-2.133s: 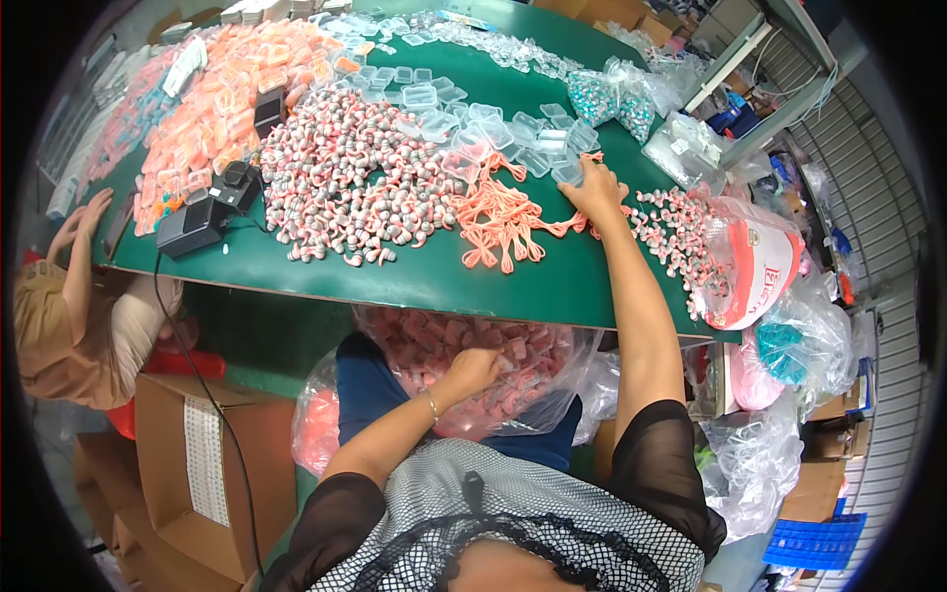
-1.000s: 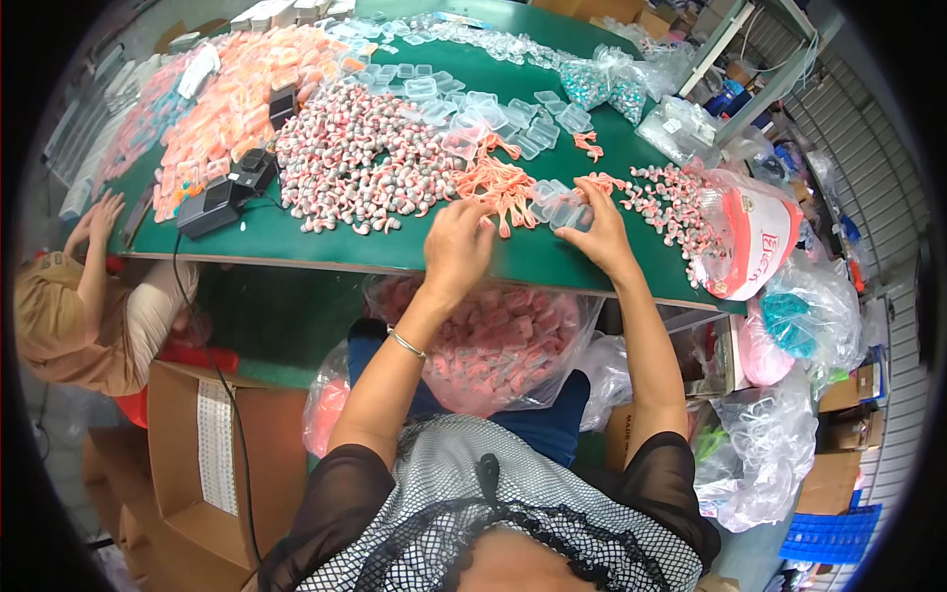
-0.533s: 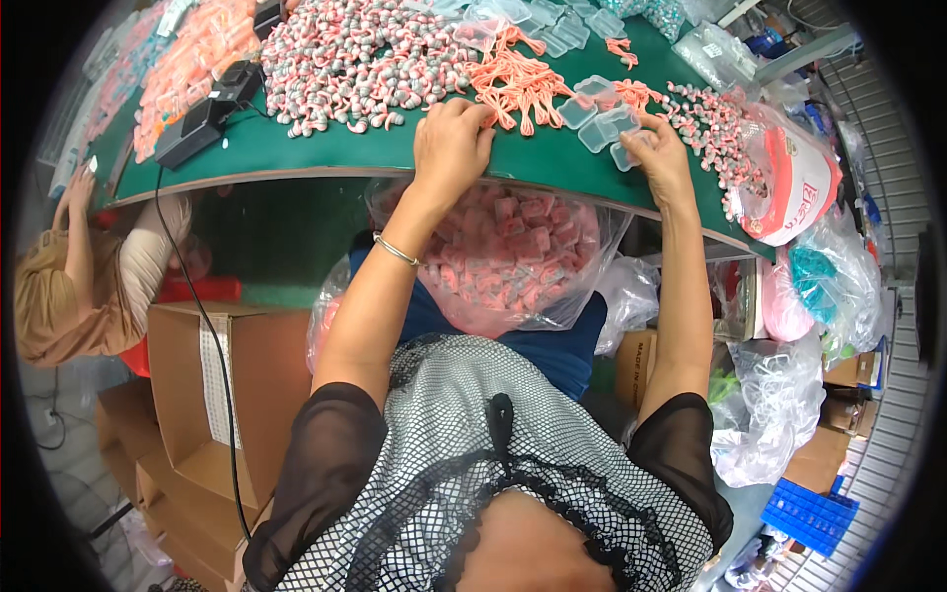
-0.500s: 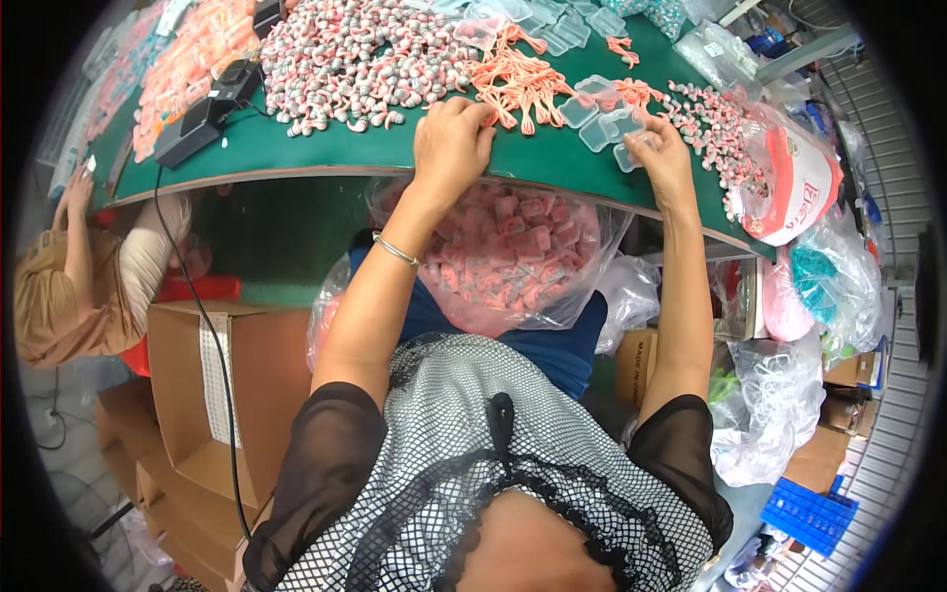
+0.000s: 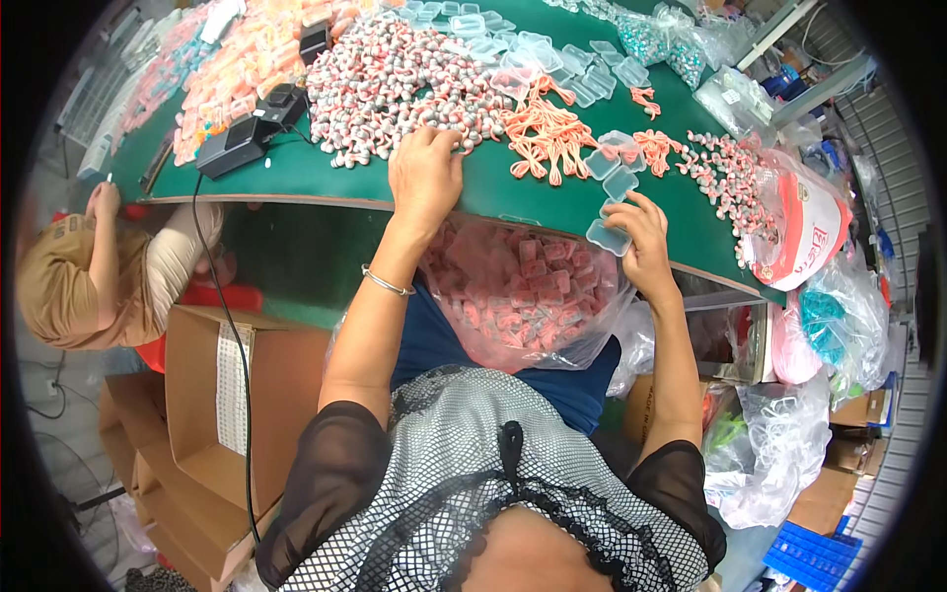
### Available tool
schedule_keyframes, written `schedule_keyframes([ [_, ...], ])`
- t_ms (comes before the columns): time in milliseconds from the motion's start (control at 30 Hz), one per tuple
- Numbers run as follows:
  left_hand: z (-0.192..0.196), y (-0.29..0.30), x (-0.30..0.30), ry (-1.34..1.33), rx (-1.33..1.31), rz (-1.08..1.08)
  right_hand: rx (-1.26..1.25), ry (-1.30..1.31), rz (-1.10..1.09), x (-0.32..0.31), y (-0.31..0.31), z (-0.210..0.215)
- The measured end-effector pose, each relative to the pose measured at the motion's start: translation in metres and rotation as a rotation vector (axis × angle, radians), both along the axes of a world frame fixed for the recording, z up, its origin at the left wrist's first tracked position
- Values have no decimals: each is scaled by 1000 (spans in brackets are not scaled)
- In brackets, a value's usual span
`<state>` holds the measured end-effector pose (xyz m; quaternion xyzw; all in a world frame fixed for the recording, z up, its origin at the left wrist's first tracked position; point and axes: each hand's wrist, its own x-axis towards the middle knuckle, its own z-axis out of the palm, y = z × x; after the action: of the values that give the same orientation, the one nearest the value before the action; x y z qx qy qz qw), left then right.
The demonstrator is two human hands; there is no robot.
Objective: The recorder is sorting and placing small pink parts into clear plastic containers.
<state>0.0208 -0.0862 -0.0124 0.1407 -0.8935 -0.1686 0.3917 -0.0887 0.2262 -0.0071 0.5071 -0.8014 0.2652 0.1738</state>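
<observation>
My right hand (image 5: 643,240) pinches a small clear plastic box (image 5: 609,238) over the front edge of the green table. At the near edge of a big heap of small grey-and-pink curled pieces (image 5: 395,84), my left hand (image 5: 426,180) has its fingers curled down. What its fingertips hold, if anything, is hidden. Between and beyond my hands lies a pile of orange looped cords (image 5: 552,133). More clear boxes (image 5: 619,182) lie just past my right hand, beside a smaller bunch of orange cords (image 5: 655,150).
A clear bag of pink-filled boxes (image 5: 533,296) hangs below the table edge (image 5: 513,225). Loose pieces (image 5: 725,183) spill near a red-and-white bag (image 5: 804,222). Black devices (image 5: 237,138) trail a cable. Cardboard boxes (image 5: 237,395) stand left, near another person (image 5: 79,276).
My right hand has drawn the clear box away from the other boxes, toward the table's front edge. My left hand has shifted from beside the cords to the heap of curled pieces.
</observation>
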Motion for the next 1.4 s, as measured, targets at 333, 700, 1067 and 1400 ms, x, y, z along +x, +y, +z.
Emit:
schedule_keyframes([
  [333, -5, -5, -29, -55, -261, 10, -30, -80, -74, 11, 6, 8],
  [700, 1, -8, -16, -109, -30, -233, -79, -279, -20, -13, 14, 8],
  [1067, 11, 22, -8, -315, 288, -362, 27, 146, -775, -155, 34, -26],
  [1400, 18, 4, -12, -319, 110, -548, -29, -167, -609, -87, 53, -12],
])
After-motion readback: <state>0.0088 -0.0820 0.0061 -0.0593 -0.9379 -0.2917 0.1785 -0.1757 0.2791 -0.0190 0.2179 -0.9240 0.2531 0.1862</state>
